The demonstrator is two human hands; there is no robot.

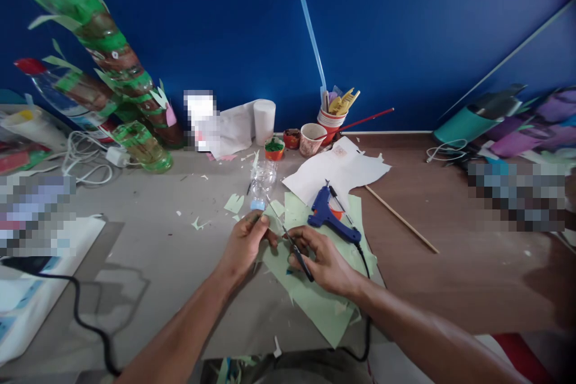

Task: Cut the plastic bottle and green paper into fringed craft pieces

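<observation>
My left hand pinches a small piece of light green paper between thumb and fingers. My right hand grips black-handled scissors, whose blades point up and left across that piece. Under my right hand lie larger green sheets. Just beyond, a blue hot glue gun rests on the green and white paper, with a pen beside it. A clear plastic bottle with a light blue cap lies past my left hand, and cut green scraps are scattered near it.
A tall bottle column painted brown and green leans at the left. Cups with paint and tools line the blue wall. A wooden stick lies to the right. Black cords run along both sides, and white cable coils at left.
</observation>
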